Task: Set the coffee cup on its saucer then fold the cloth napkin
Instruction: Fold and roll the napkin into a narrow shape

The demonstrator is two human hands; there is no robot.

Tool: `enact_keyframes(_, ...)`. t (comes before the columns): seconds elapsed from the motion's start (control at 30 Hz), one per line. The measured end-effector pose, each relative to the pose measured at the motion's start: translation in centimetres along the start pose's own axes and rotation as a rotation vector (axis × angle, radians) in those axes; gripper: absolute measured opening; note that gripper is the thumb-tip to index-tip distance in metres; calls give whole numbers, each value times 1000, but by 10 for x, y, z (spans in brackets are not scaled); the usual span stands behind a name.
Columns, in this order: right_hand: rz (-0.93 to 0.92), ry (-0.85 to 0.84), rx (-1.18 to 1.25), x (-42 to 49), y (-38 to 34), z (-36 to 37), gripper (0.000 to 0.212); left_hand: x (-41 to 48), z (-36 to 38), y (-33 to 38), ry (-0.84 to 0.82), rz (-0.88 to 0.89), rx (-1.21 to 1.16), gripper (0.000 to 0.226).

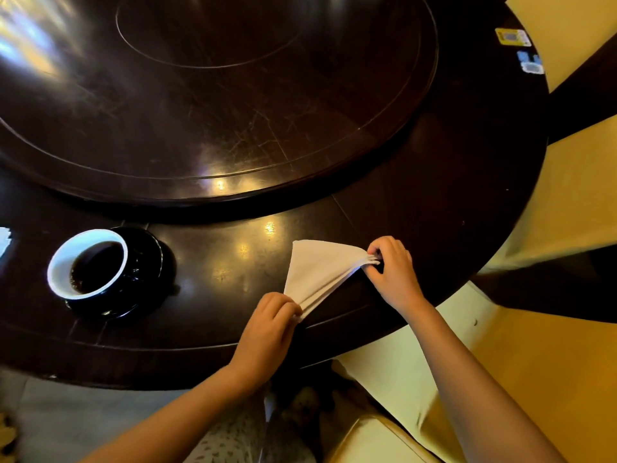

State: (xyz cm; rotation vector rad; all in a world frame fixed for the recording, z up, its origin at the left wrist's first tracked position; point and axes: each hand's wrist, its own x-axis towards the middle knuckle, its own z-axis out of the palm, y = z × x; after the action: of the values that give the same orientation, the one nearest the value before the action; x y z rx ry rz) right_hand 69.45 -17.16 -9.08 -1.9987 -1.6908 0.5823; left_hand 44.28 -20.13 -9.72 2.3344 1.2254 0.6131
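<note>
A black coffee cup [87, 264] with a white inside and dark coffee stands on its black saucer [152, 262] at the left of the dark table. The white cloth napkin [320, 267] lies near the table's front edge, doubled over into a triangle-like shape. My left hand [267, 324] pinches its near corner. My right hand [392, 269] pinches the layered corner on the right. The cloth is stretched between the two hands and its far corner rests on the wood.
A large raised round turntable [233, 95] fills the middle of the dark wooden table [450, 195]. Two small stickers [512, 36] sit near the far right edge. Chairs with yellow covers [567, 195] stand at the right. A white object [5, 238] shows at the left edge.
</note>
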Motion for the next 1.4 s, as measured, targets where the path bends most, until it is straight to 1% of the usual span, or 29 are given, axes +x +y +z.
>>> enact_keyframes(0.1,-71,-55,45,-13,5,-6,31,3,-5,0,-29,54,16,24)
enact_keyframes(0.13,-87,-48,56,-14,7,-9,32,2,-6,2,-31,55,18,26)
enact_keyframes(0.2,-95,-18,54,-14,11,-12,23,0,-6,6,-29,20,22,29)
enact_keyframes(0.3,-78,3,18,-9,12,-12,12,-2,-4,11,-21,-94,-3,34)
enact_keyframes(0.4,-92,-1,-9,-6,10,-11,7,-2,-3,11,-19,-167,-43,27)
enact_keyframes(0.47,-104,-6,-9,-5,8,-11,9,-4,-3,11,-7,-216,-74,19)
enact_keyframes(0.6,-109,-37,4,0,3,-13,26,-5,-2,12,32,-347,-164,11)
enact_keyframes(0.67,-76,-53,63,1,1,-14,24,-2,-1,15,36,-376,-185,13)
enact_keyframes(0.77,1,-57,173,0,2,-16,17,1,-1,17,-3,-353,-185,21)
enact_keyframes(0.87,14,-75,150,0,3,-16,14,0,-2,16,-39,-337,-181,22)
enact_keyframes(0.97,-58,-118,50,0,2,-16,18,-4,-1,16,-67,-321,-171,25)
enact_keyframes(1.03,-70,-148,31,3,2,-17,22,-3,0,15,-73,-322,-156,25)
enact_keyframes(1.1,-37,-212,33,7,2,-19,25,0,-1,16,-76,-346,-151,21)
enact_keyframes(1.17,6,-314,26,12,-1,-24,30,3,-2,17,-72,-365,-139,16)
enact_keyframes(1.23,47,-418,-44,16,-8,-32,29,4,-1,19,-66,-379,-107,9)
enact_keyframes(1.27,60,-437,-94,18,-13,-35,27,4,-1,20,-67,-383,-82,7)
enact_keyframes(1.3,48,-408,-143,20,-21,-37,30,3,1,21,-70,-384,-51,6)
enact_keyframes(1.33,-15,-322,-189,20,-32,-35,36,3,2,22,-73,-376,-19,7)
enact_keyframes(1.37,-128,-236,-221,20,-45,-29,42,2,3,22,-77,-355,13,9)
enact_keyframes(1.4,-248,-201,-238,19,-58,-18,46,1,4,22,-83,-324,43,12)
